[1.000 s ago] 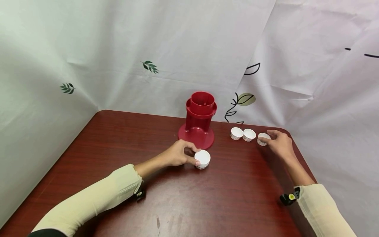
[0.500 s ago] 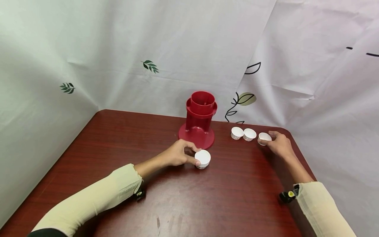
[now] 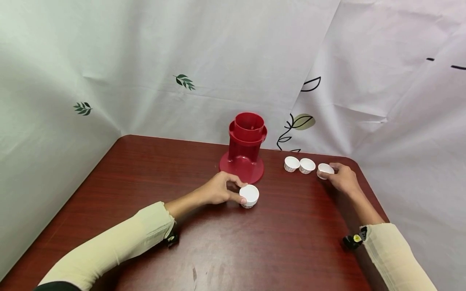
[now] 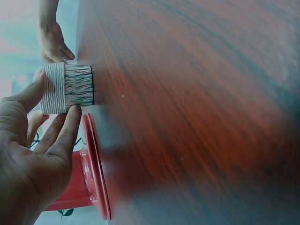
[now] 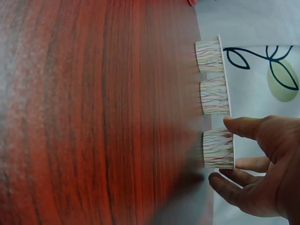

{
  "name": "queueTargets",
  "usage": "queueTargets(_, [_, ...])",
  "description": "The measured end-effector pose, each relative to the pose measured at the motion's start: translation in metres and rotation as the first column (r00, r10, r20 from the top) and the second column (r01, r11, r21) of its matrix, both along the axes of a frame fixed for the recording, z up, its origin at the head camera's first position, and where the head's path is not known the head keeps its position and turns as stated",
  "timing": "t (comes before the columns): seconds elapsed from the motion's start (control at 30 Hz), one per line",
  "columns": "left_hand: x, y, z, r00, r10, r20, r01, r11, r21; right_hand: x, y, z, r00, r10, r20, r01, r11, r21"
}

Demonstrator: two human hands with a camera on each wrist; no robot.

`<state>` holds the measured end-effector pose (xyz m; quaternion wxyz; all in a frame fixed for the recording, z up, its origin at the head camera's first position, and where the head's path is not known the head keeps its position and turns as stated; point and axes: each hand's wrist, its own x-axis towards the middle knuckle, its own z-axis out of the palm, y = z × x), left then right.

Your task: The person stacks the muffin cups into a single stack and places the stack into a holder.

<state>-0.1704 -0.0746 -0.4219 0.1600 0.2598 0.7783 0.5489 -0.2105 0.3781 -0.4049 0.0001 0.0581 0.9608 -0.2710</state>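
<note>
In the head view my left hand (image 3: pixel 221 189) holds a stack of white paper cups (image 3: pixel 249 195) upright at the middle of the table. The left wrist view shows thumb and fingers on either side of the stack (image 4: pixel 70 89), its many nested rims above one patterned cup wall. At the far right my right hand (image 3: pixel 345 178) has its thumb and fingers around the rim of a single paper cup (image 3: pixel 325 171). That cup (image 5: pixel 218 149) stands on the table in the right wrist view, streaked with coloured lines. The inside of the stack shows plain white.
Two more paper cups, a left one (image 3: pixel 291 164) and a right one (image 3: pixel 307 165), stand side by side left of the right hand's cup. Behind the stack rises a red plastic holder (image 3: pixel 244 155) with a round base. White cloth (image 3: pixel 182 109) hangs behind the brown table (image 3: pixel 174 161).
Almost nothing moves. The right hand and forearm have shifted very slightly, with the fingers staying at the cup's rim. The left hand keeps the stack in the same place.
</note>
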Motion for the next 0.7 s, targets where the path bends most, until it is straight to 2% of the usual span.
queueTargets(0.17, [0.0, 0.0, -0.002, 1.0, 0.005, 0.01, -0.005, 1.0, 0.007, 0.001, -0.001, 0.0, 1.0, -0.012, -0.01, 0.012, 1.0, -0.012])
queueTargets(0.4, [0.0, 0.0, -0.002, 1.0, 0.007, 0.012, -0.007, 1.0, 0.01, 0.003, -0.003, 0.004, 0.997, -0.038, -0.066, 0.037, 0.999, -0.019])
queueTargets(0.7, [-0.001, 0.0, -0.003, 1.0, 0.007, 0.012, -0.007, 1.0, 0.016, 0.006, -0.008, 0.013, 0.991, -0.017, -0.136, 0.013, 1.0, -0.026])
